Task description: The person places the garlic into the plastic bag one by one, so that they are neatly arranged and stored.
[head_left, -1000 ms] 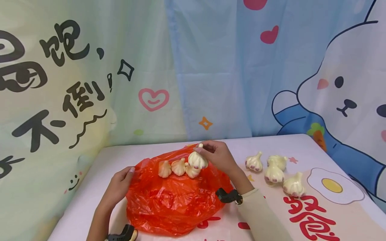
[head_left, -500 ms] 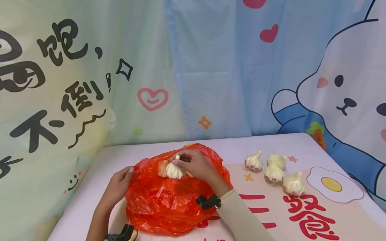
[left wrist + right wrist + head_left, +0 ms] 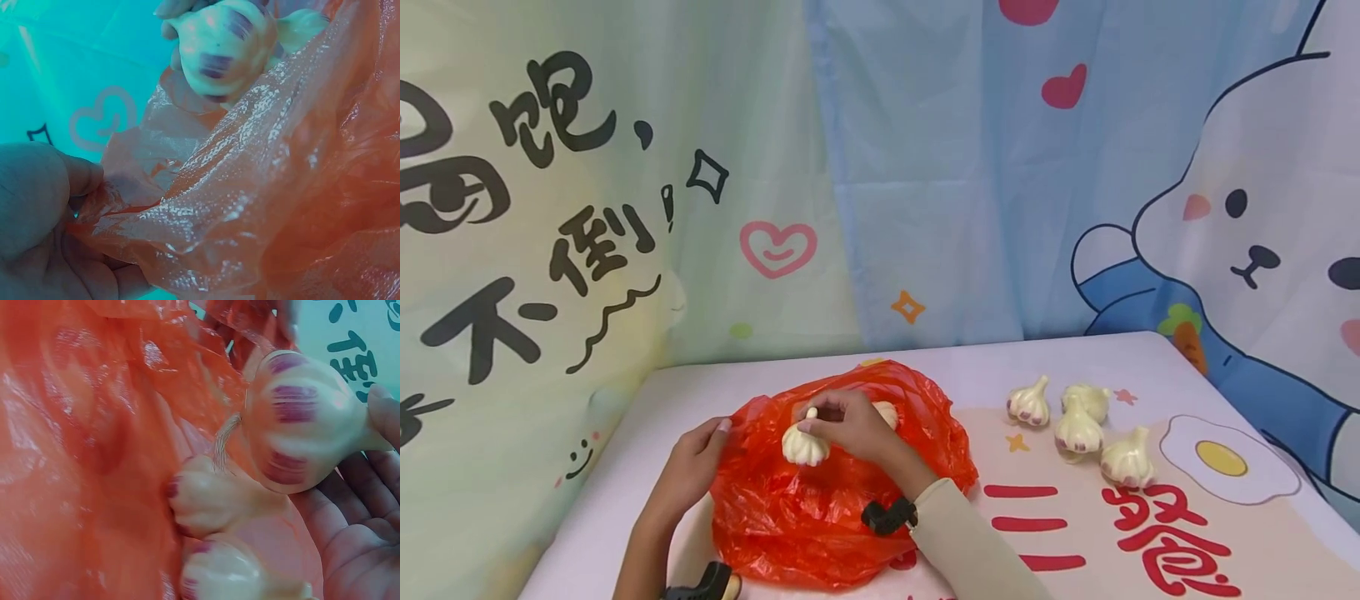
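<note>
A garlic bulb (image 3: 805,447) hangs by its stem from my right hand (image 3: 859,429), pinched between thumb and fingers over the red plastic bag (image 3: 790,533). In the right wrist view that bulb (image 3: 300,422) shows purple patches and a tuft of roots. Below it two more garlic bulbs (image 3: 209,499) lie against the red plastic. My left hand (image 3: 696,462) grips the bag's left edge; the left wrist view has the plastic (image 3: 206,219) bunched between thumb and fingers. My right hand mostly hides the bulbs in the bag in the head view, with one bulb (image 3: 887,413) peeking out behind it.
Several garlic bulbs (image 3: 1078,429) rest on the right of the table, beside a printed fried egg (image 3: 1221,458). A patterned curtain (image 3: 917,183) stands behind the table (image 3: 700,379). Red printed lettering (image 3: 1172,542) marks the cloth near the front right.
My right hand has carried the garlic bulb leftward across the bag and lowered it, now near the bag's left side. The left hand keeps its hold on the bag's edge.
</note>
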{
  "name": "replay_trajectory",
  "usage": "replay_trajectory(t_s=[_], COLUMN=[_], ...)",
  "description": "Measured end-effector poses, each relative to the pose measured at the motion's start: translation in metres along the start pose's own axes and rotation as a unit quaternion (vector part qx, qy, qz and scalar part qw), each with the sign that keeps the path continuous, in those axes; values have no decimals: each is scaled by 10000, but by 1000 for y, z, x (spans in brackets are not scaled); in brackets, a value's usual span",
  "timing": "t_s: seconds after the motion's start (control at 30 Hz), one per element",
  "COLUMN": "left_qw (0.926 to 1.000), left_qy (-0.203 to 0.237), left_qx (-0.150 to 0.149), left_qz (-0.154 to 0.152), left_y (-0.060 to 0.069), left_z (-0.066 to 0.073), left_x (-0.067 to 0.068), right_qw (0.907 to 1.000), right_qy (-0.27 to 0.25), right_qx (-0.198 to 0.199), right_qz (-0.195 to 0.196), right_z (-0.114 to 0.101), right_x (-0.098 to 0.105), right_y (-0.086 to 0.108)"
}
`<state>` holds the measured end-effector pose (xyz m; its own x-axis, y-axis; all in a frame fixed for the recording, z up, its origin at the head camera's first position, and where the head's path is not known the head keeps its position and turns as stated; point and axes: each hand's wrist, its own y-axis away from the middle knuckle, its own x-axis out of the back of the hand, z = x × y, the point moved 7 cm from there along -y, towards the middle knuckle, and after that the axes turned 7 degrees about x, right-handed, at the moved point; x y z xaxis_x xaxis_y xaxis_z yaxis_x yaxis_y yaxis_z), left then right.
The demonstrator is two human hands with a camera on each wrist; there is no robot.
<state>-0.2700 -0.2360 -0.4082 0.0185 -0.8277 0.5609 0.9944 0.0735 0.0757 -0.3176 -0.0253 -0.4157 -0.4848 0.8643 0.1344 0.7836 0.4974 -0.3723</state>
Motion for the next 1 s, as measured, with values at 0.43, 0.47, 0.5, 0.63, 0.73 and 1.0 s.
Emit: replay_trajectory(t_s=[0.43, 0.47, 0.5, 0.63, 0.73, 1.0], left_qw=[10000, 10000, 10000, 10000, 10000, 10000], left_qy=[-19, -24, -19, -16, -68, -90], left_qx=[-8, 9, 15, 26, -8, -17], left_qz=[-21, -18, -13, 3, 22, 22], left_y=[0, 0, 0, -1, 0, 0], left_z=[-2, -2, -2, -1, -1, 0], left_x=[0, 0, -1, -1, 0, 0], right_qw=[9993, 9991, 9990, 9976, 9964, 9947], right_qy=[78, 122, 167, 429, 523, 680], right_qx=[-170, -176, -166, -182, -220, -456], right_qz=[323, 355, 387, 518, 626, 615], right_z=[20, 21, 22, 26, 15, 20], right_x=[-9, -9, -9, -9, -10, -14], right_y=[1, 1, 1, 1, 4, 8])
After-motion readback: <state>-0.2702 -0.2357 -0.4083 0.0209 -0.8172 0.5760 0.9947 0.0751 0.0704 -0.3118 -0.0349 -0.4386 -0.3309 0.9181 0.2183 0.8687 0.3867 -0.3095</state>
